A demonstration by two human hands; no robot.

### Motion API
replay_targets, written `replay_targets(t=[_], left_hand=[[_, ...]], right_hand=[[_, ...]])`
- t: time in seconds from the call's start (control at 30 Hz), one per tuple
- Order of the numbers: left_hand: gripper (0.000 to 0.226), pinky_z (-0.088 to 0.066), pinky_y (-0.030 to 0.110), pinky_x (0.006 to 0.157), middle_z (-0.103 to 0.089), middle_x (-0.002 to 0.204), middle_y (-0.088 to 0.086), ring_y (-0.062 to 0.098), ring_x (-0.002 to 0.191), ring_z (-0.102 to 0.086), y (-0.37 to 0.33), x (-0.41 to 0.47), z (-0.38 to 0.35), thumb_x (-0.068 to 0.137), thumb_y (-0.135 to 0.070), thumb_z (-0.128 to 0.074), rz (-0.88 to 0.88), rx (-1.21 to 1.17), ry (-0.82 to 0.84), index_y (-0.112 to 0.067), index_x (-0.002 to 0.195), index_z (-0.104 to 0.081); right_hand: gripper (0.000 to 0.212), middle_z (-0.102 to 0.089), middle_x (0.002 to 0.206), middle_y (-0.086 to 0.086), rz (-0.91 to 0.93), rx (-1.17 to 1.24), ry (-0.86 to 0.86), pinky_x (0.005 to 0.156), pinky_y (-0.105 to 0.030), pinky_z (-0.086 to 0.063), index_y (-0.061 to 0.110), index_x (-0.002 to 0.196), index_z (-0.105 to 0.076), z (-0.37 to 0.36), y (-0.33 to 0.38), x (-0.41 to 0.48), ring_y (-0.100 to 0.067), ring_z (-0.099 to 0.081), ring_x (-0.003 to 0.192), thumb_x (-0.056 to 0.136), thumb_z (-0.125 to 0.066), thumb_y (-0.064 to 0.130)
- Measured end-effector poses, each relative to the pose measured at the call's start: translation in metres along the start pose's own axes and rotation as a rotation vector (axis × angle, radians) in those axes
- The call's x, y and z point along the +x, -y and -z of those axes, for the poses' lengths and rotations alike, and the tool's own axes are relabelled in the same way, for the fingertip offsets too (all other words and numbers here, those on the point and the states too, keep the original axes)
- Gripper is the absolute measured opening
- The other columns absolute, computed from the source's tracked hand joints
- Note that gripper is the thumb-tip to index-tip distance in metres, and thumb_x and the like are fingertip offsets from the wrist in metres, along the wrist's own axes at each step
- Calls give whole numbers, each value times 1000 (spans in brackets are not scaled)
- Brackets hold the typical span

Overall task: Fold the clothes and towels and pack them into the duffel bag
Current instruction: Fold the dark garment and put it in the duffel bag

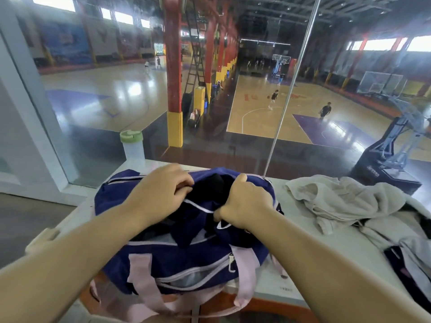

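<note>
White table [326,248] bears duffel bag [163,257] beside window [210,113].

A large glass window [233,141] looks down on an indoor basketball hall with a glossy wooden court floor [261,108], red steel columns with yellow padded bases [174,89] and a grey backboard stand [396,145]. Daylight enters through high strip windows [384,44]. A pale white counter [326,259] runs below the glass.

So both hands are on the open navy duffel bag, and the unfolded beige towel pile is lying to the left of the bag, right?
Not quite. In the head view both the left hand and right hand are at the open navy duffel bag, but the unfolded beige towel pile lies to the right of the bag.
</note>
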State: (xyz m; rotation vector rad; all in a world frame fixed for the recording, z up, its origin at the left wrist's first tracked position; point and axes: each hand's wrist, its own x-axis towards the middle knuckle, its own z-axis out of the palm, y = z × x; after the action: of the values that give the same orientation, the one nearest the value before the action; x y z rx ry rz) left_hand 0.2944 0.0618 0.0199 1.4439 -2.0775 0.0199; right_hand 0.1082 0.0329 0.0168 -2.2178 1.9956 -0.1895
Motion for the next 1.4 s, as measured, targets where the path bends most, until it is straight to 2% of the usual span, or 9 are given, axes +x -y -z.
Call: replay_targets(t=[0.1, 0.23, 0.4, 0.57, 0.77, 0.87, 1.03, 1.2, 1.4], left_hand=[[33, -49, 40, 78, -55, 90, -2, 20, 87, -55, 2, -33, -15, 83, -45, -49, -38, 70, 174, -20, 90, -70], [57, -44, 37, 92, -57, 118, 1, 23, 110, -53, -6, -59, -37, 85, -64, -40, 136, 342, 637, -22, 121, -57], [36, -45, 31, 78, -65, 104, 5, 25, 95, -59, -6, -60, -44, 81, -44, -64, 308, 177, 736, -15, 103, -63], [22, -42, 16, 82, -59, 88, -23, -5, 84, -55, -19, -57, -28, 79, -21, -71, 136, -244, 774, -21, 101, -70], [21, -47, 17, 81, -56, 84, -24, -4, 82, -56, -27, -58, -13, 79, -6, -70, -22, -341, 884, -17, 97, -72], [23, -49, 22, 84, -56, 85, -23, -3, 82, -56, -31, -57, -8, 79, -3, -69, -34, -361, 887, -16, 98, -73], [19, -45, 16, 83, -62, 82, -26, -5, 85, -59, -17, -54, 9, 77, -13, -74, 18, -370, 827, -22, 94, -74], [30, -47, 19, 86, -66, 89, -24, 0, 89, -62, -4, -47, 24, 77, -13, -74, 50, -435, 778, -42, 83, -72], [32, -44, 13, 84, -66, 86, -23, -1, 88, -62, -12, -37, 24, 77, -11, -74, -3, -433, 763, -43, 78, -69]], right_hand=[[91, -55, 79, -1, -36, 61, -4, 57, -32, -46, 3, 124, -34, 3, -3, -1, -25, -57, 68, 56, -78, 45], [87, -57, 69, -1, -76, 145, 1, 54, -30, -49, 3, 115, -40, 7, -1, 0, -19, -54, 56, 52, -80, 48], [53, -56, 46, 2, -146, 425, 89, 45, -23, -39, 4, 84, -61, 13, 1, 6, -19, -54, 43, 53, -81, 43], [37, -36, 27, 6, -233, 708, 132, 43, -24, -32, 12, 55, -51, 11, 7, 12, -20, -40, 36, 56, -78, 36], [34, -60, 64, -6, -342, 1128, 113, 61, -32, -50, 8, 78, -61, 3, 25, 22, -26, -59, 60, 57, -80, 26], [66, -69, 82, -11, -392, 1210, 108, 78, -42, -56, 5, 94, -63, -5, 37, 26, -31, -67, 74, 37, -80, 33], [82, -63, 68, -4, -200, 755, -1, 49, -28, -45, -1, 108, -48, -9, 31, 15, -25, -61, 56, 44, -79, 41], [69, -60, 108, -8, 318, 39, -121, 63, -33, -39, 9, 115, -36, -6, 4, 3, -33, -61, 93, 65, -75, 37], [75, -59, 116, -7, 648, -25, -17, 80, -37, -48, 14, 124, -35, -12, -6, 6, -27, -57, 102, 67, -76, 39]])
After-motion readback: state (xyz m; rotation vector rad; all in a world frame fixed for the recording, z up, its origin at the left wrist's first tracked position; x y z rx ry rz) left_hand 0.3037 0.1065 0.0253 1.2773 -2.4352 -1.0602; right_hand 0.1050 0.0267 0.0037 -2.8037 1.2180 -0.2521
